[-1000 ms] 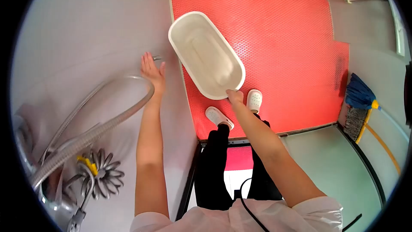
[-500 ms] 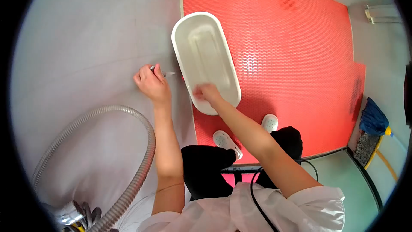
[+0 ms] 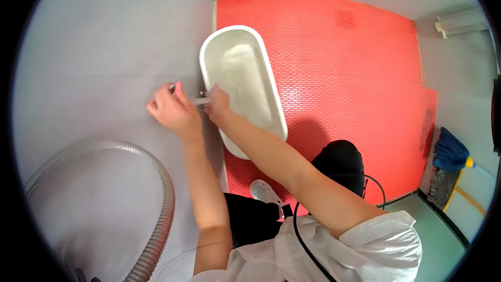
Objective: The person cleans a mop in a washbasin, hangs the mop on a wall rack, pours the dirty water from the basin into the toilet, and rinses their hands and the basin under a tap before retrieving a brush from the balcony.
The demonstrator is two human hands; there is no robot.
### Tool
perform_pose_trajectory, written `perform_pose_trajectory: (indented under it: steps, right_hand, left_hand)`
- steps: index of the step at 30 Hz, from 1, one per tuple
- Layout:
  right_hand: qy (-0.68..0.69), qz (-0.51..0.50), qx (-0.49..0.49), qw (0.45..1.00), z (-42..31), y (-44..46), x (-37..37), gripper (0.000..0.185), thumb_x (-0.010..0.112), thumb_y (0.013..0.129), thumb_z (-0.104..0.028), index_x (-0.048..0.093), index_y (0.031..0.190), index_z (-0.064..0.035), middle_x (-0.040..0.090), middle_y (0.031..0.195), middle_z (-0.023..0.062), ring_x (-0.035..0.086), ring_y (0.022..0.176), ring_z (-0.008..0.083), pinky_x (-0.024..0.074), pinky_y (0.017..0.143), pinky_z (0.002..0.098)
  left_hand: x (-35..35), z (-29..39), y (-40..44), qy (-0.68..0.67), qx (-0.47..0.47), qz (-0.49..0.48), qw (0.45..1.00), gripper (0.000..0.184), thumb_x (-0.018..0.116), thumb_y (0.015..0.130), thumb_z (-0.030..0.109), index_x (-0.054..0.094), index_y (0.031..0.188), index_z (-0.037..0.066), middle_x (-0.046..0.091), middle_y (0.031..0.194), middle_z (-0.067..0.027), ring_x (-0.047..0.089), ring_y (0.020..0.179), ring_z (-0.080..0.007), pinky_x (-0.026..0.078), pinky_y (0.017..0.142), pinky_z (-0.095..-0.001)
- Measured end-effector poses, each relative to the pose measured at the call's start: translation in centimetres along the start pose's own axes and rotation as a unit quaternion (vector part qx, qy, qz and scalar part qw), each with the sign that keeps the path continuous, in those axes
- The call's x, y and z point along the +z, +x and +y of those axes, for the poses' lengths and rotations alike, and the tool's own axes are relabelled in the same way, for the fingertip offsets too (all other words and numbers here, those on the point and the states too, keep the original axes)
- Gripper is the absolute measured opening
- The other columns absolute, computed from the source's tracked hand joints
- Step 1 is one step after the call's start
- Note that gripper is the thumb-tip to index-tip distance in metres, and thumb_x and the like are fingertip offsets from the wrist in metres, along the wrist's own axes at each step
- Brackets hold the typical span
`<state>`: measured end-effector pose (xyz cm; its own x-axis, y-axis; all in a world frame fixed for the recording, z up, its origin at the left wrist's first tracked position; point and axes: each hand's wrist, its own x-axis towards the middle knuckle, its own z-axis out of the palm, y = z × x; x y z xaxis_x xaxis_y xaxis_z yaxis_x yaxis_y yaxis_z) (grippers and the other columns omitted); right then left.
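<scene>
My left hand (image 3: 175,109) is closed around the handle of a small faucet (image 3: 171,88) on the grey wall, with only a dark bit of the handle showing. From the faucet a whitish streak of water (image 3: 200,101) reaches toward my right hand (image 3: 218,105). The right hand is at the left rim of a long white tub (image 3: 255,91), its fingers at the streak and partly blurred, so their closure is unclear. Inside the tub the bottom looks wet, with some shallow water.
A red textured mat (image 3: 344,78) covers the floor under the tub. A ribbed grey hose (image 3: 166,198) loops at lower left. On the right, a blue mop head (image 3: 450,151) and a brush (image 3: 441,190) lean by the wall. My white clog (image 3: 265,193) stands near the tub.
My right hand has moved left and up from inside the tub's near end to the water streak. My left hand stays at the faucet, while the whole view has shifted slightly.
</scene>
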<state>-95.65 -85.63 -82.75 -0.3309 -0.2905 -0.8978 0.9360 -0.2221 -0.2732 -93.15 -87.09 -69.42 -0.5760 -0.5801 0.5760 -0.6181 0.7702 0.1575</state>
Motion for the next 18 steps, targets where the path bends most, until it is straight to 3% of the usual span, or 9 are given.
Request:
perform_pose_trajectory:
  steps: [3, 7, 9, 10, 11, 13, 14, 16, 18]
  right_hand:
    - [-0.058, -0.043, -0.053, 0.996, -0.3, 0.1, 0.0, 0.029, 0.038, 0.083, -0.020, 0.051, 0.066, -0.0009, 0.050, 0.063, 0.0109, 0.055, 0.058, 0.0219, 0.0374, 0.042, 0.0338]
    - [-0.059, -0.092, -0.154, 0.982, 0.3, -0.8, 1.2, 0.022, 0.043, 0.082, -0.020, 0.053, 0.077, -0.0014, 0.054, 0.090, 0.0171, 0.057, 0.063, 0.0255, 0.0428, 0.046, 0.0383]
    - [-0.252, -0.135, -0.296, 0.912, 1.7, 0.0, -0.6, 0.020, 0.044, 0.081, -0.019, 0.052, 0.084, -0.0009, 0.052, 0.099, 0.0196, 0.057, 0.071, 0.0282, 0.0442, 0.054, 0.0420]
    - [-0.429, -0.170, -0.412, 0.786, 2.2, 0.2, -1.6, 0.022, 0.045, 0.080, -0.019, 0.051, 0.091, -0.0004, 0.049, 0.109, 0.0221, 0.056, 0.078, 0.0310, 0.0457, 0.063, 0.0457]
    - [-0.432, -0.166, -0.414, 0.784, 1.9, -1.2, -2.2, 0.022, 0.045, 0.080, -0.019, 0.051, 0.091, -0.0004, 0.049, 0.109, 0.0221, 0.056, 0.078, 0.0310, 0.0457, 0.063, 0.0457]
    - [-0.546, -0.074, -0.670, 0.497, 0.2, -5.0, -2.8, 0.030, 0.041, 0.081, -0.021, 0.047, 0.102, -0.0002, 0.048, 0.112, 0.0240, 0.049, 0.099, 0.0355, 0.0372, 0.084, 0.0500]
    - [-0.546, -0.073, -0.670, 0.497, -0.8, -3.7, -2.7, 0.030, 0.041, 0.081, -0.021, 0.047, 0.102, -0.0002, 0.048, 0.112, 0.0240, 0.049, 0.099, 0.0355, 0.0372, 0.084, 0.0500]
    - [-0.536, -0.211, -0.291, 0.764, -3.0, 0.1, -2.0, 0.039, 0.034, 0.085, -0.027, 0.042, 0.112, 0.0003, 0.042, 0.119, 0.0258, 0.036, 0.115, 0.0365, 0.0245, 0.098, 0.0447]
    - [-0.500, -0.198, -0.289, 0.792, -2.5, -0.9, -2.6, 0.043, 0.031, 0.087, -0.032, 0.042, 0.115, -0.0013, 0.042, 0.123, 0.0219, 0.034, 0.119, 0.0324, 0.0243, 0.099, 0.0382]
  left_hand:
    - [0.6, 1.4, -1.8, -0.219, -0.080, 0.211, 0.949, 0.022, 0.044, 0.087, 0.021, 0.049, 0.094, 0.000, 0.052, 0.098, -0.0114, 0.047, 0.092, -0.0272, 0.038, 0.079, -0.0379]
    - [2.2, 3.4, -8.1, -0.288, -0.195, 0.207, 0.915, 0.027, 0.040, 0.088, 0.024, 0.045, 0.103, 0.002, 0.047, 0.107, -0.0116, 0.046, 0.097, -0.0212, 0.040, 0.080, -0.0362]
    - [5.3, 0.3, -10.2, -0.646, -0.528, -0.018, 0.551, 0.032, 0.037, 0.089, 0.030, 0.045, 0.106, 0.004, 0.047, 0.106, -0.0089, 0.045, 0.099, -0.0167, 0.040, 0.080, -0.0341]
    - [9.9, -4.3, -12.5, -0.850, -0.426, -0.160, 0.264, 0.038, 0.034, 0.090, 0.037, 0.045, 0.108, 0.007, 0.047, 0.103, -0.0064, 0.045, 0.099, -0.0156, 0.040, 0.081, -0.0333]
    - [10.0, -3.7, -12.3, -0.852, -0.426, -0.161, 0.258, 0.038, 0.034, 0.090, 0.037, 0.045, 0.108, 0.007, 0.047, 0.103, -0.0064, 0.045, 0.099, -0.0156, 0.040, 0.081, -0.0333]
    - [9.2, -2.2, -10.0, -0.830, -0.443, -0.191, 0.282, 0.039, 0.034, 0.090, 0.038, 0.046, 0.110, 0.007, 0.048, 0.107, -0.0070, 0.045, 0.101, -0.0171, 0.038, 0.084, -0.0337]
    - [8.5, -1.7, -8.7, -0.816, -0.452, -0.207, 0.296, 0.040, 0.033, 0.090, 0.038, 0.046, 0.111, 0.006, 0.048, 0.109, -0.0072, 0.045, 0.102, -0.0178, 0.038, 0.085, -0.0339]
    - [8.0, -1.4, -6.6, -0.784, -0.470, -0.234, 0.332, 0.041, 0.033, 0.090, 0.039, 0.046, 0.113, 0.006, 0.049, 0.113, -0.0077, 0.046, 0.103, -0.0193, 0.036, 0.088, -0.0343]
    - [12.5, -4.0, -9.1, -0.850, -0.369, -0.280, 0.249, 0.044, 0.033, 0.090, 0.041, 0.044, 0.115, 0.007, 0.047, 0.112, -0.0070, 0.044, 0.105, -0.0180, 0.036, 0.088, -0.0336]
